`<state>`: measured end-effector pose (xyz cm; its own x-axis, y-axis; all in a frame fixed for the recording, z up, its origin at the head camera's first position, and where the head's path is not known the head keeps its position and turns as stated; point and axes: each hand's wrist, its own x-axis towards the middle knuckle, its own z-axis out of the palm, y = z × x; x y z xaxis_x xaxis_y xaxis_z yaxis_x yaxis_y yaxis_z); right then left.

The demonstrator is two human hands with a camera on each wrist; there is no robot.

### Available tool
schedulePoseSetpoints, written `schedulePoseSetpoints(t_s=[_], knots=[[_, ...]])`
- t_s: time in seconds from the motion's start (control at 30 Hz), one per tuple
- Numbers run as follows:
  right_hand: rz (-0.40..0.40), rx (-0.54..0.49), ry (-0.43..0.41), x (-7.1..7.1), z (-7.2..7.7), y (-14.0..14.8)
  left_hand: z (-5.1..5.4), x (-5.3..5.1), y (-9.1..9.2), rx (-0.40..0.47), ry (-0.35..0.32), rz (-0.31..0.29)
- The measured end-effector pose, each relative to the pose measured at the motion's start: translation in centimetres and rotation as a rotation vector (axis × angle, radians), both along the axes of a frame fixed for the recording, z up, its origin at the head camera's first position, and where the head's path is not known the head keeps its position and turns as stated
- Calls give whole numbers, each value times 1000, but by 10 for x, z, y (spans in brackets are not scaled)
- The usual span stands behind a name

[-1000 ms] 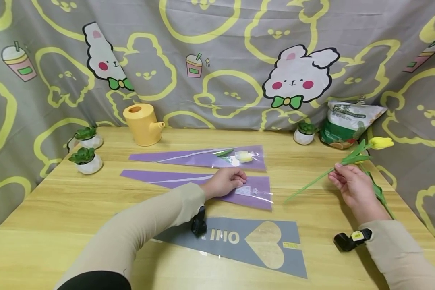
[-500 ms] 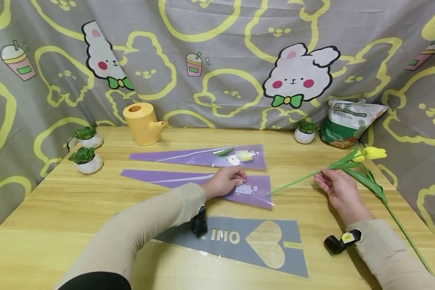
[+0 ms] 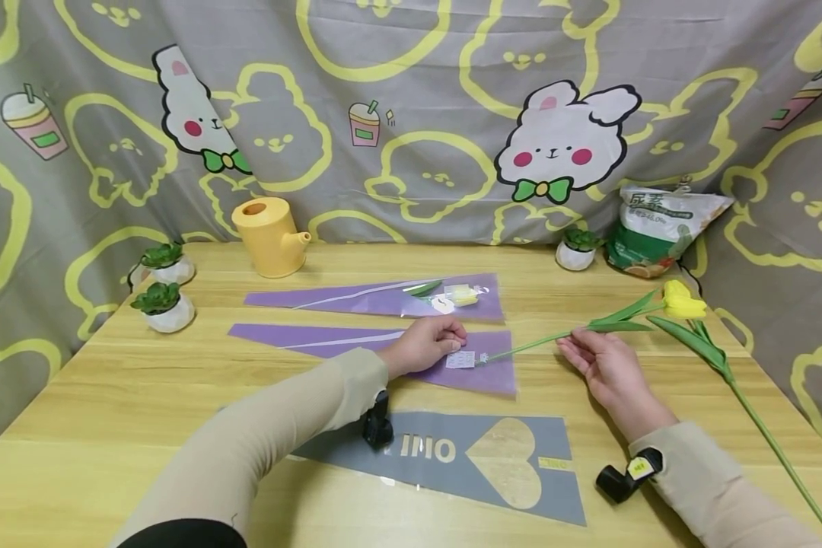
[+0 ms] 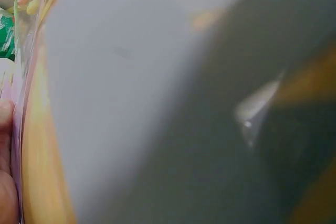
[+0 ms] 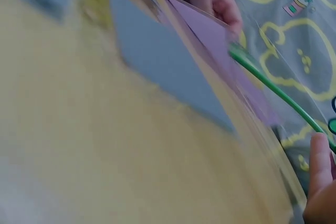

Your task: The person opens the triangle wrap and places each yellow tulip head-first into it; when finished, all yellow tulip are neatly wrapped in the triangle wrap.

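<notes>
One yellow tulip (image 3: pixel 616 325), its bright cupped head at the right, bears slender pointed leaves and a thin, smooth green stem. The right hand (image 3: pixel 610 371) pinches this stem just below the leaves, thumb against fingers. The stem's cut end overlaps the wide end of a purple sleeve (image 3: pixel 489 380), glossy and translucent with a pale label; whether it lies inside cannot be told. The left hand (image 3: pixel 421 346), fingers curled, pinches the sleeve near the label. A second tulip (image 3: pixel 729 371) lies on the wooden table (image 3: pixel 664 396), right of the right hand.
</notes>
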<state>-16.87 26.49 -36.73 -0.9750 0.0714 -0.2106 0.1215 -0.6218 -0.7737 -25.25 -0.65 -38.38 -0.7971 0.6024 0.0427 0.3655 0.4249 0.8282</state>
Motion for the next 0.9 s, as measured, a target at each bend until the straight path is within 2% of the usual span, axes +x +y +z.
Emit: schedulePoseSetpoints(t_s=[0.23, 0.33, 0.43, 0.7, 0.9], knots=[[7, -56, -33, 1, -1, -15, -1, 0, 0, 25, -3, -61], [-1, -49, -43, 1, -1, -20, -2, 1, 1, 6, 32, -81], [-11, -50, -45, 1, -3, -25, -1, 1, 2, -37, 78, -68], [-23, -74, -49, 0, -5, -29, 8, 8, 9, -72, 169, -30], [-13, -79, -59, 0, -4, -28, 12, 12, 15, -126, 191, -18]])
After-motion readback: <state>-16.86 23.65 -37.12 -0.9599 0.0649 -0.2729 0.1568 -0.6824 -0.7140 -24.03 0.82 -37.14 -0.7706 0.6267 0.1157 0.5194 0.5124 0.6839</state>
